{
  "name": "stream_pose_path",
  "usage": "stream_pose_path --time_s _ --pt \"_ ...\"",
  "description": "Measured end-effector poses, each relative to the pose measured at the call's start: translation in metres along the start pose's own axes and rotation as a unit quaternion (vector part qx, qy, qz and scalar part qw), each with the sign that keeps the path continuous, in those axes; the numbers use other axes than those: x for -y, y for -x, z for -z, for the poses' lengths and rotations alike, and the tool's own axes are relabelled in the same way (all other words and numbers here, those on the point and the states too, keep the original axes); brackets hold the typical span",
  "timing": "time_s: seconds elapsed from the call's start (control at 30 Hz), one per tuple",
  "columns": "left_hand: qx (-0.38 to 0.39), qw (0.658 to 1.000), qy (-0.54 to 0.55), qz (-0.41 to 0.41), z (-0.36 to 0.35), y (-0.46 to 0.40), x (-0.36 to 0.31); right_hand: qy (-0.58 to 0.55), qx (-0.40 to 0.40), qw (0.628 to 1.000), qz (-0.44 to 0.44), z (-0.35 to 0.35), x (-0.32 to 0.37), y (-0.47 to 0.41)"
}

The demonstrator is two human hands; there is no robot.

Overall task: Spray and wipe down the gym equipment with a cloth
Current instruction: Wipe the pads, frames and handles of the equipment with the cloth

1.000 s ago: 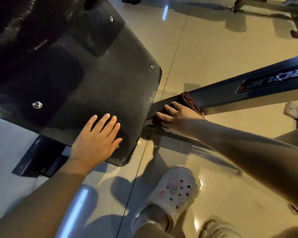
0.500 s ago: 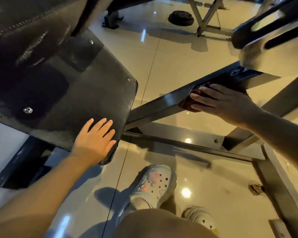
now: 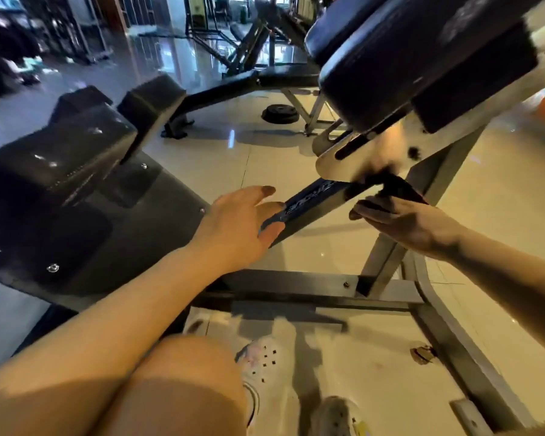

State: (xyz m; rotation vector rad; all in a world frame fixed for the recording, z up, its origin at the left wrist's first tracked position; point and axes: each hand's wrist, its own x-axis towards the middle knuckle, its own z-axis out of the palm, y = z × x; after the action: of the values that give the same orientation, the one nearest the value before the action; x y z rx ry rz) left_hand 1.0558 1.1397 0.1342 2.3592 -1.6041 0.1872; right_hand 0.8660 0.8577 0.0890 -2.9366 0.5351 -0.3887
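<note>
While wiping along the sloping bar (image 3: 309, 204), grips the dark cloth (image 3: 401, 190) in the right hand (image 3: 403, 223) at the bar's upper end; holds the left hand (image 3: 238, 229) loose, fingers (image 3: 272, 232) spread, just beside its lower stretch, nearer.

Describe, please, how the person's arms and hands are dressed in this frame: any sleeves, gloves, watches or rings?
Both forearms are bare as far as the frame shows, with no sleeves in view. The left hand and the right hand wear no gloves, and no watch, bracelet or ring shows at either wrist or on the fingers. The picture is somewhat motion-blurred, so a thin ring could be missed.
</note>
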Motion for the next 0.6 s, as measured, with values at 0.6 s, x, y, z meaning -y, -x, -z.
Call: stream_pose_path --time_s 0.6 --pt "-0.094 0.819 0.553 0.123 0.036 0.019 -0.090 0.139 -0.121 0.963 0.199 0.087 0.144 0.078"
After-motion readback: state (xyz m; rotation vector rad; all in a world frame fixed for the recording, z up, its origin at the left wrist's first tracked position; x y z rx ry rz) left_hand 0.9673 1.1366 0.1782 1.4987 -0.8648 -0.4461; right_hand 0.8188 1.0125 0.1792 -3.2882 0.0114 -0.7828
